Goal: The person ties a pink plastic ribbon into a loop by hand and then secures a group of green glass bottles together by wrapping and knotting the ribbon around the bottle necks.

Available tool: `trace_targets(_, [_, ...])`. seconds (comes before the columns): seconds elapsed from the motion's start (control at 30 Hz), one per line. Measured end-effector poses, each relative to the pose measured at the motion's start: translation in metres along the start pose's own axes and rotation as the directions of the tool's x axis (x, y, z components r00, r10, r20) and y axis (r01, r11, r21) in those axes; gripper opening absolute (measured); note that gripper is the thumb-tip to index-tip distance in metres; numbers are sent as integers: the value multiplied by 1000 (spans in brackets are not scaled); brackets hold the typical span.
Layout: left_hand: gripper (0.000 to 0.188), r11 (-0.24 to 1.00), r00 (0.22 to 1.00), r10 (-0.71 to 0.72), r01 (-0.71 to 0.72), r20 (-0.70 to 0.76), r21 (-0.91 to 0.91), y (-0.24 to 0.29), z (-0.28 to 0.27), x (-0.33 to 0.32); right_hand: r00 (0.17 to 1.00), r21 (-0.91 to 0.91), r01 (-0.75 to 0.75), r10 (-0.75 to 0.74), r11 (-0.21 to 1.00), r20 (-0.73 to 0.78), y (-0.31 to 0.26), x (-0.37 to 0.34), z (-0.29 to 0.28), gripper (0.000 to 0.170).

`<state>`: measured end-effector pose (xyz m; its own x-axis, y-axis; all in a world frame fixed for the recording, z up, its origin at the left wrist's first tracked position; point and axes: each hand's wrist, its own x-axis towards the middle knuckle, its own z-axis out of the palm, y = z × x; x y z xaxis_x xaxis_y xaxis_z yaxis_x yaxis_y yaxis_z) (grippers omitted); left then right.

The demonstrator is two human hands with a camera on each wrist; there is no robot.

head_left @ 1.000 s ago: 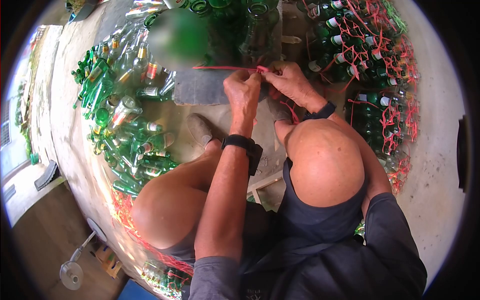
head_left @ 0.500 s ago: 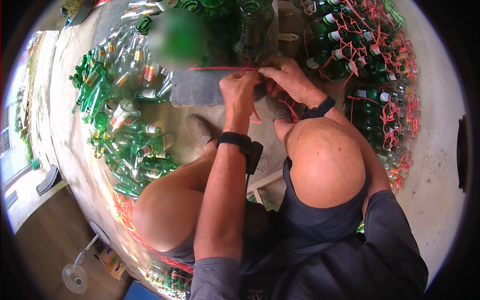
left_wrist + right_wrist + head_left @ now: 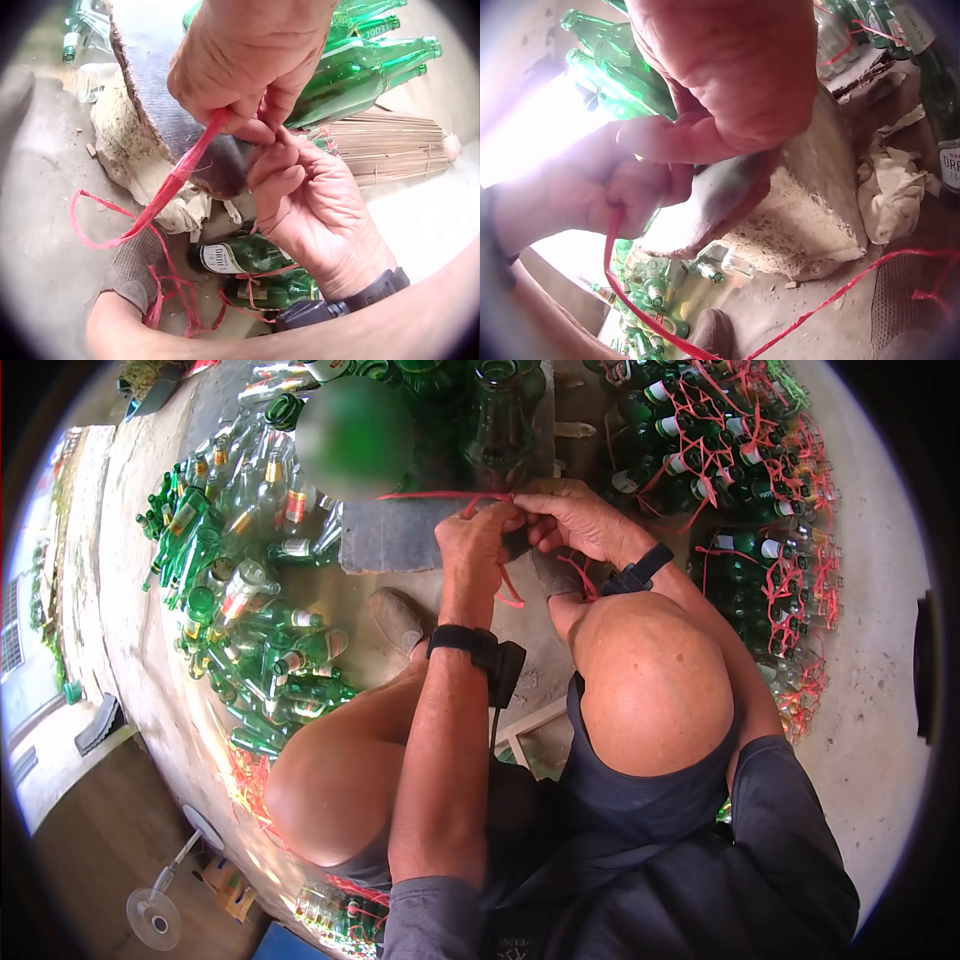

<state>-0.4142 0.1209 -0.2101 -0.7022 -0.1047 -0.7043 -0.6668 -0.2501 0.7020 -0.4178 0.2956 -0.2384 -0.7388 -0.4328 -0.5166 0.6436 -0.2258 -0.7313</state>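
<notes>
Red twine [image 3: 440, 495] runs level along the near side of the green bottles [image 3: 500, 430] on a dark slab [image 3: 390, 538]. The left hand [image 3: 472, 550] pinches the twine close to the bottles; in the left wrist view a flat red strand [image 3: 176, 176] hangs from the curled fingers of that hand [image 3: 251, 64]. Meeting it at the fingertips, the right hand [image 3: 583, 520] has thumb and index finger together at the twine's end by the bottles. The right wrist view shows the right hand [image 3: 727, 82] over the left [image 3: 592, 184]; the exact pinch point is hidden.
Loose bottles [image 3: 250, 590] lie piled at the left. Bottles bound with red twine [image 3: 760, 480] stand at the right. A shoe [image 3: 398, 618] and bare knees are below the slab. A fan [image 3: 153, 918] is at the lower left.
Both hands have shifted slightly left with the twine. The left hand has turned a little, and the right hand's lower fingers show more plainly, loosely curled.
</notes>
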Motion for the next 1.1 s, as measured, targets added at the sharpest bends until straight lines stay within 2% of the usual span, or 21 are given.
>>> trace_targets(0.1, [19,998,999,-9,12,46,-61,-1,-3,2,1000,-8,3,-3,1000,11,1,0,-3,29])
trace_targets(0.37, [19,997,999,-18,20,32,-68,-1,-2,3,1000,-23,-13,13,1000,1,0,1,-2,26])
trace_targets(0.43, [18,996,999,-24,27,31,-80,-1,-2,3,1000,-56,20,-20,998,-1,-1,0,-1,25])
trace_targets(0.63, [18,1000,1000,2,-2,8,-3,0,-1,3,998,-120,47,-52,992,-38,-3,-2,3,24])
trace_targets(0.83, [19,999,998,35,-37,49,39,-4,-3,4,995,-127,50,-61,991,-83,1,2,6,22])
trace_targets(0.93, [20,999,998,39,-40,47,16,-10,-4,9,990,-143,36,-55,989,-130,2,1,9,22])
trace_targets(1.1, [16,998,997,31,-27,70,-61,-18,-6,16,990,-176,46,-68,983,-121,3,0,12,23])
